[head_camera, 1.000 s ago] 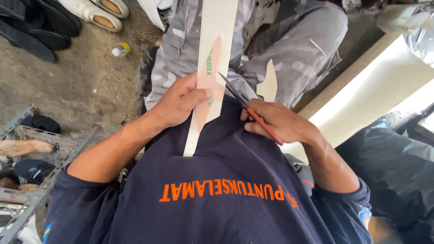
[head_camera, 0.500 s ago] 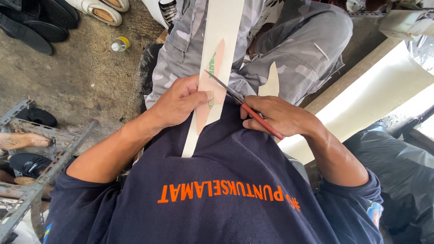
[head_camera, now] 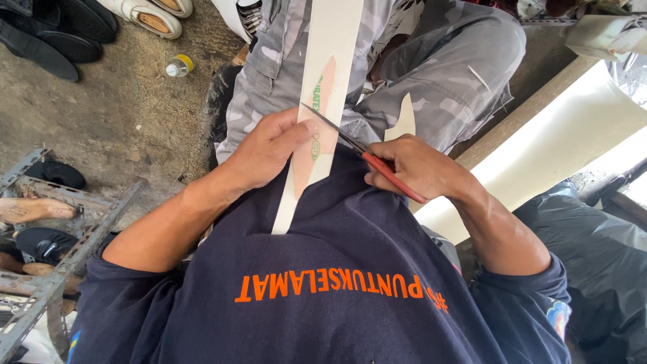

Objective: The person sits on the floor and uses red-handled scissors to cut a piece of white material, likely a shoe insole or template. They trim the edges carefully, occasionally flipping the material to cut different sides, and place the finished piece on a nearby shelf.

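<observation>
Left hand [head_camera: 269, 152]: fingers and thumb pressed flat onto a long pale strip [head_camera: 323, 101] laid along the lap, pinning a tan, leaf-shaped template [head_camera: 311, 135] against it at frame centre. Right hand [head_camera: 418, 165]: fist closed around the red handle of a thin-bladed knife [head_camera: 367, 156], blade tip resting at the template's right edge, very close to the left thumb. Strip runs from the top centre of the frame down to the navy shirt [head_camera: 323, 296], supported only by grey camouflage trousers [head_camera: 445, 74]. Main risk, as judged: blade slip toward the left thumb, caused by the tip sitting so near it and by a soft, uneven backing under the cut. Second risk: template shift under the palm, caused by light or off-centre pressure, giving a crooked outline. Third risk: cut through the strip into the trouser fabric or the leg beneath, caused by excess downward force with no board underneath. Pale offcut [head_camera: 404, 120] just right of the blade: possible snag. Further out: wide cream roll [head_camera: 559, 141] at right, small bottle [head_camera: 178, 65] and dark shoes [head_camera: 60, 37] on the dirt floor at upper left, metal rack [head_camera: 74, 243] at lower left.
</observation>
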